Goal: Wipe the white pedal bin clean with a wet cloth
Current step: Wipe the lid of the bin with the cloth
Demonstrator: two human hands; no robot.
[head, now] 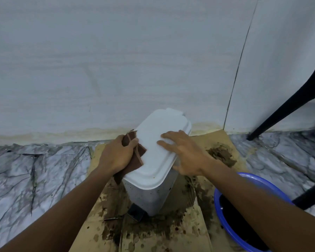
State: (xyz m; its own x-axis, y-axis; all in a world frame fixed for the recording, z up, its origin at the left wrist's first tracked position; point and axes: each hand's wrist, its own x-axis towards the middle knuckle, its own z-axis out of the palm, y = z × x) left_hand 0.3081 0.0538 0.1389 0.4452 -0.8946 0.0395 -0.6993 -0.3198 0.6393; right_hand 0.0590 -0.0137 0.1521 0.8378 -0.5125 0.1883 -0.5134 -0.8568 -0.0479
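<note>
Wiping the bin lid.
Our left hand [116, 154] grips the brown cloth [135, 157] against the white pedal bin [156, 160] lid's left edge; our right hand [185, 151] presses flat, fingers spread.

**Colour rundown: white bin, brown mess**

So the pedal bin [149, 197] has a plain white lid [162, 151], but the body is white peppered with small dark specks, and the pedal [135, 213] is black. The cloth [137, 158] is dark reddish brown with a couple of paler stripes. The cardboard [198, 224] is tan, blotched all over with dark brown splatters and spots. The floor [35, 170] is a grey-white marble pattern with black veining. The wall [116, 60] is pale grey-white with a yellowish stained band along the bottom. The basin [216, 197] is bright blue and looks black inside. The chair legs [280, 113] are black.
</note>
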